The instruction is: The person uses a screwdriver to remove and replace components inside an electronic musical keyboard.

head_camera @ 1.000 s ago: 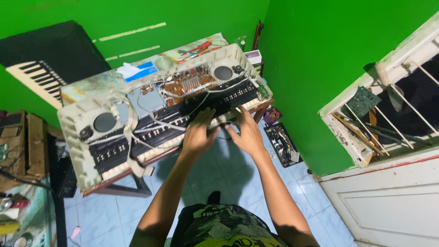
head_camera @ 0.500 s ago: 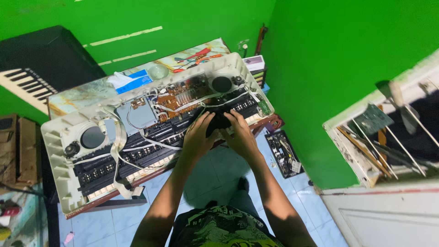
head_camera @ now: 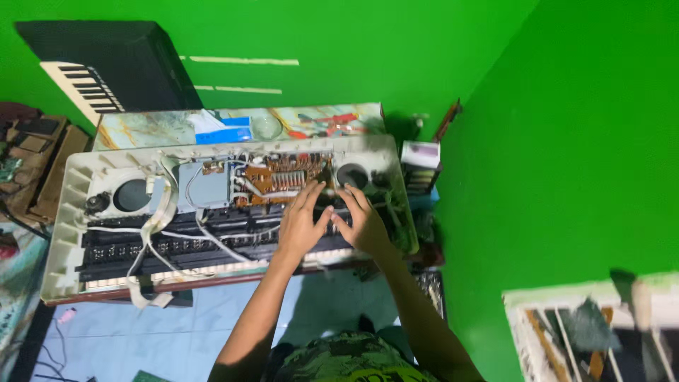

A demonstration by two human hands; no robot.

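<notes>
Closest to us, our left hand (head_camera: 300, 225) and right hand (head_camera: 364, 225) lie side by side, fingers spread and pressed flat, holding nothing, on the black inner strip of the opened keyboard (head_camera: 226, 212). Whether a small part sits under the fingertips we cannot tell. The keyboard lies upside down with its back off, stretching well out to the left of our hands and only a little to the right.

To do this well, we judge it best to press evenly with both palms, keep fingers off the white ribbon cable (head_camera: 152, 226) that loops far to the left, and avoid leaning on the brown circuit board (head_camera: 283, 180) just beyond our fingertips. A round speaker (head_camera: 351, 175) sits just past the right hand.

Farther off, red pliers (head_camera: 329, 122) lie on the table (head_camera: 163, 129), and another black keyboard (head_camera: 106, 67) leans against the green wall (head_camera: 353, 49).
</notes>
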